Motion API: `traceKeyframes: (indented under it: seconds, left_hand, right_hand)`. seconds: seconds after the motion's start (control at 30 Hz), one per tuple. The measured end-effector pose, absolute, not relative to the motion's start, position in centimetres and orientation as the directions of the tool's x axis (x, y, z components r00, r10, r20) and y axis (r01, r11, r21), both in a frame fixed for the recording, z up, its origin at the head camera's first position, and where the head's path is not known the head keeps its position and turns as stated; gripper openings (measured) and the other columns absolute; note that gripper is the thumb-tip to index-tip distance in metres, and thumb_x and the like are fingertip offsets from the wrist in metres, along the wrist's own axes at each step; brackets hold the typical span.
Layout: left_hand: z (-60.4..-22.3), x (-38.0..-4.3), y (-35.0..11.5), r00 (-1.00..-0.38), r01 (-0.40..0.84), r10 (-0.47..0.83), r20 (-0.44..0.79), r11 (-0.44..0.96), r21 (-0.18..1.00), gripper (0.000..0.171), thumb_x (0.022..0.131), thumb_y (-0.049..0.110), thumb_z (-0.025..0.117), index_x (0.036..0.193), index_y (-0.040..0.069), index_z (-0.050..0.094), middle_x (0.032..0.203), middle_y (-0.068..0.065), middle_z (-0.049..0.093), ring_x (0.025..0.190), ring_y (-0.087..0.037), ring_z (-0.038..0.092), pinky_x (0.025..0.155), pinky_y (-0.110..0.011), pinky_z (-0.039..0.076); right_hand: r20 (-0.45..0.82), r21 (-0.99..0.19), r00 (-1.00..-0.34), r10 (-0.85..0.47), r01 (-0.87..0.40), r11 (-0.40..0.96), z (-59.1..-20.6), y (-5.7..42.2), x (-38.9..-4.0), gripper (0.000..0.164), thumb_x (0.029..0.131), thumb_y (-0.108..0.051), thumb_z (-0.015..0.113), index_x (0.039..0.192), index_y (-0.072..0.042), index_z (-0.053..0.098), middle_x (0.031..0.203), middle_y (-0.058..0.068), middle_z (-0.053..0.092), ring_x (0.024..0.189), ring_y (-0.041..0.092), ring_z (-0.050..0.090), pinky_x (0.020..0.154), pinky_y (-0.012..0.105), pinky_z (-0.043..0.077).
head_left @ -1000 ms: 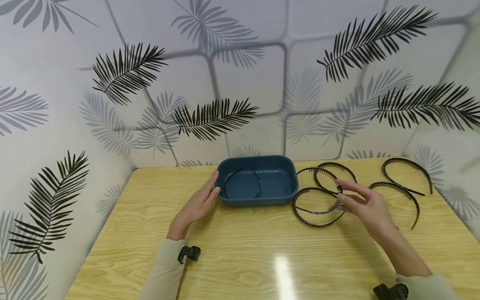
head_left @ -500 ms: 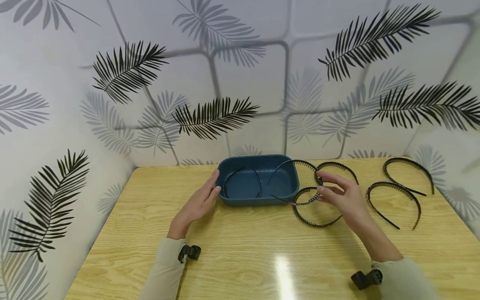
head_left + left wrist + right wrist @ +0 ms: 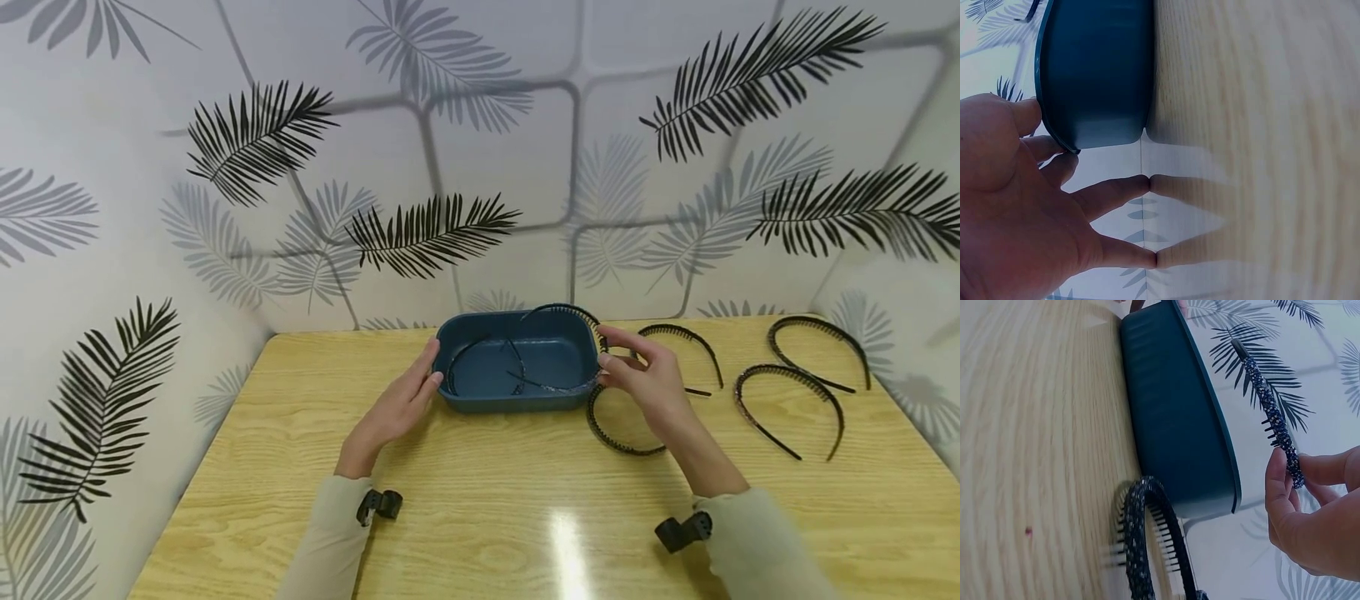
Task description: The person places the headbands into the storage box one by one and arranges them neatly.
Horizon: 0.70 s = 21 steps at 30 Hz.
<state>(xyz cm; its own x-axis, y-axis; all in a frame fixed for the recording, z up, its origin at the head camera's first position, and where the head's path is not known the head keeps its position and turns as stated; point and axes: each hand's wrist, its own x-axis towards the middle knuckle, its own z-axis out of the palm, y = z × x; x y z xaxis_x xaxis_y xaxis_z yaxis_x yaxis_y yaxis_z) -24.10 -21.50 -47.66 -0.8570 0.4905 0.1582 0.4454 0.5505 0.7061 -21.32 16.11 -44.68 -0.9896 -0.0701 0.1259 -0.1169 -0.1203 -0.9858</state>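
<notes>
My left hand (image 3: 401,404) grips the left end of a dark blue plastic bin (image 3: 517,405), thumb and nearest fingers at its rim. In the left wrist view, the two other fingers (image 3: 1113,194) stretch down to the tabletop. Between thumb and fingertips, my right hand (image 3: 645,375) pinches a dark toothed headband (image 3: 562,307), raised over the bin's right end with its open ends pointing left. Speckled glitter covers this headband (image 3: 1272,419) in the right wrist view. Inside the bin lies a thin dark headband (image 3: 457,354).
On the wooden table (image 3: 480,500), one headband (image 3: 626,450) lies by the bin's right front corner, partly behind my right hand. Another (image 3: 682,333) is behind that hand. Two overlapping headbands (image 3: 787,371) lie farther right. A patterned wall (image 3: 510,167) stands behind the table.
My right hand has carried the pinched headband leftward from above the headbands on the table to over the bin's right end. The left hand and bin stay put.
</notes>
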Motion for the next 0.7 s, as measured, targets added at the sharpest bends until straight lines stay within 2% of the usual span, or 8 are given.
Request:
traceKeyframes:
  seconds: [0.23, 0.47, 0.7]
  left_hand:
    - [-47.6, -23.9, -21.7, -0.860, 0.439, 0.486, 0.156, 0.549, 0.711, 0.060, 0.114, 0.018, 0.037, 0.163, -0.004, 0.009, 0.170, -0.018, 0.005, 0.156, -0.033, 0.008, 0.124, -0.053, 0.016]
    - [-48.0, -23.6, -21.9, -0.865, 0.439, 0.474, 0.167, 0.553, 0.708, 0.059, 0.114, 0.017, 0.037, 0.162, -0.004, 0.010, 0.170, -0.022, 0.007, 0.156, -0.034, 0.010, 0.123, -0.055, 0.017]
    - [-47.7, -24.1, -21.7, -0.863, 0.446, 0.480, 0.158, 0.573, 0.688, 0.060, 0.115, 0.021, 0.035, 0.163, -0.002, 0.009, 0.171, -0.017, 0.005, 0.157, -0.031, 0.009, 0.124, -0.051, 0.017]
  right_hand:
    - [0.115, -0.987, -0.991, -0.074, -0.105, -0.118, -44.9, 14.4, -22.3, 0.047, 0.100, 0.003, 0.063, 0.145, 0.009, 0.052, 0.133, 0.019, 0.047, 0.083, 0.011, 0.067, 0.079, 0.028, 0.061]
    - [0.096, -0.993, -0.991, -0.091, -0.089, -0.076, -45.2, 12.6, -23.4, 0.047, 0.100, 0.005, 0.061, 0.146, 0.006, 0.053, 0.140, 0.028, 0.044, 0.094, 0.014, 0.066, 0.081, 0.030, 0.061]
    - [0.076, -0.997, -0.994, -0.080, -0.075, -0.024, -45.1, 11.6, -25.0, 0.045, 0.099, 0.007, 0.061, 0.144, 0.005, 0.057, 0.140, 0.028, 0.046, 0.095, 0.019, 0.069, 0.079, 0.029, 0.061]
